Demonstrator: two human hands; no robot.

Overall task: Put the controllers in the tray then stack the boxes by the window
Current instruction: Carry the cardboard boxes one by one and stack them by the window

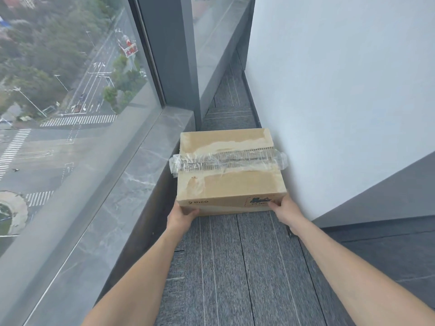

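A person's left hand (182,214) and right hand (283,208) clasp the near corners of a taped cardboard box (229,175) on grey carpet (235,267) between window ledge (141,172) and white wall (341,102).

Grey striped carpet (235,267) underfoot, running down a narrow strip toward the far end. On the left, a grey marbled stone sill (113,196), pale veins across it. Above that, a big glass pane (58,102) tilting out over the city: wide road (94,85), white zebra crossings (80,120), trees (47,43) along the verge. Dark grey window frame post (169,55) splitting 2 panes. On the right, a plain white wall (341,90), dark skirting (253,104) along its foot.
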